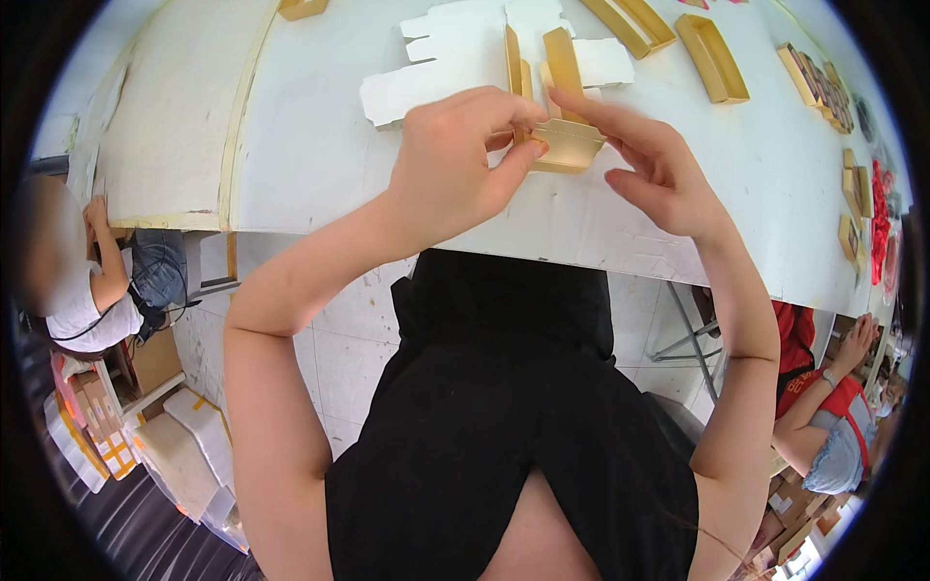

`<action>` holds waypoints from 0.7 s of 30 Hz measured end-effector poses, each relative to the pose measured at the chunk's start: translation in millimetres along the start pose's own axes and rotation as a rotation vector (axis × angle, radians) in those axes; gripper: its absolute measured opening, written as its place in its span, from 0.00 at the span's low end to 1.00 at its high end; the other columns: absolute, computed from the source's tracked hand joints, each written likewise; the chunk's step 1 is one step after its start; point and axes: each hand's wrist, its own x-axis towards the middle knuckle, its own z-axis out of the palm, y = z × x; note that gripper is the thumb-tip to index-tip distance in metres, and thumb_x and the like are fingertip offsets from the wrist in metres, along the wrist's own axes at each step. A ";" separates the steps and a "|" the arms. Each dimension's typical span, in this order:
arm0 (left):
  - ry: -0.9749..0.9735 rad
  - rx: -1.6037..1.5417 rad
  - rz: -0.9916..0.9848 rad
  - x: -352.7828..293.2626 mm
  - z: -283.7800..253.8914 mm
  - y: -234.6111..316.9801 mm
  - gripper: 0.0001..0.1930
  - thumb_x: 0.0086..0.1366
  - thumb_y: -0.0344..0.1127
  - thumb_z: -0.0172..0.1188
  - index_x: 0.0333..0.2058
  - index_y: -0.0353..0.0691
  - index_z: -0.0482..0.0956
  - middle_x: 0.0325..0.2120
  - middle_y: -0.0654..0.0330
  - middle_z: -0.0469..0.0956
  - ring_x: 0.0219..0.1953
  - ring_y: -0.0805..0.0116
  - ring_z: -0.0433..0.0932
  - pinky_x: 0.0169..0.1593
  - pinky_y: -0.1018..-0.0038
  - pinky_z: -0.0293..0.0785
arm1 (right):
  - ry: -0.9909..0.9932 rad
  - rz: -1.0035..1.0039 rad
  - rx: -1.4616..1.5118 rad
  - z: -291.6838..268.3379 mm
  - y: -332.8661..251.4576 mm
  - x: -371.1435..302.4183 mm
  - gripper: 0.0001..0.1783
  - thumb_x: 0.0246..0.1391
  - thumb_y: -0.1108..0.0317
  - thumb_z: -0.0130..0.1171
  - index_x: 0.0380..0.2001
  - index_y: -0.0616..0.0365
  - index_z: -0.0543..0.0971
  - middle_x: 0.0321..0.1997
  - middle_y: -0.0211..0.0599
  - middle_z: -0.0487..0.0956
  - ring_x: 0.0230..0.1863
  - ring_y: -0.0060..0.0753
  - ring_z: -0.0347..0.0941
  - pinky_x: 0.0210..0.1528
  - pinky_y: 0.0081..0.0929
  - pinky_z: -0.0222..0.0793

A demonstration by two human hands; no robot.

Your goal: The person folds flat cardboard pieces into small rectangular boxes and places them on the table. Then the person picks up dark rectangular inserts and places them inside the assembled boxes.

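Here's the gold box [570, 147], half-formed, its near flap angled toward the wearer and two tall side walls upright, on the white table [320, 145] close to its near edge. The left hand [450, 155] has it pinched between thumb and fingers at the left near corner, hiding part of that wall. The right hand [649, 160] is loose, index finger stretched to the right-hand wall, thumb well off the card, gripping nothing.

Crowding in just behind the box, notched white card blanks [455, 44] lie flat and overlapping. Off to the box's far right, a long gold frame [655, 45], then an open gold tray [715, 60] with its bare bottom showing; further right again, a gold carton [796, 76] with a row of dark pieces along it, too small to make out. Beyond that, small gold boxes [856, 186] and a bright red bundle [880, 223]. A gold piece [302, 8] sits far to the box's left, cut by the view's edge.

Below and left of the box, down on the floor side, taped brown cartons [97, 407] stand near white bins [189, 445], contents unclear. One co-worker [97, 315] is well left of the box, another [833, 426] well right, wearing red with small pale lettering on it.
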 end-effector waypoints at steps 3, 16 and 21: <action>0.029 -0.126 -0.165 6.1 4.5 9.1 0.12 0.61 0.20 0.63 0.44 0.33 0.81 0.39 0.57 0.84 0.46 0.69 0.84 0.45 0.74 0.85 | 0.175 -0.100 -0.102 15.3 4.9 2.6 0.33 0.48 0.90 0.55 0.59 0.58 0.72 0.72 0.45 0.59 0.69 0.52 0.63 0.64 0.39 0.71; -0.136 0.650 0.518 70.1 -3.8 -23.8 0.24 0.52 0.28 0.68 0.50 0.39 0.78 0.49 0.52 0.75 0.50 0.54 0.75 0.52 0.65 0.74 | 0.108 -0.399 -1.092 30.7 19.6 14.5 0.10 0.41 0.79 0.63 0.31 0.60 0.80 0.36 0.33 0.80 0.39 0.37 0.77 0.58 0.42 0.72; -0.538 0.667 0.569 114.3 0.8 -38.5 0.15 0.54 0.21 0.64 0.40 0.44 0.83 0.38 0.62 0.83 0.40 0.62 0.80 0.42 0.71 0.77 | -0.256 -0.175 -0.822 2.3 7.8 26.4 0.08 0.48 0.71 0.66 0.32 0.60 0.79 0.33 0.35 0.78 0.43 0.45 0.75 0.64 0.45 0.66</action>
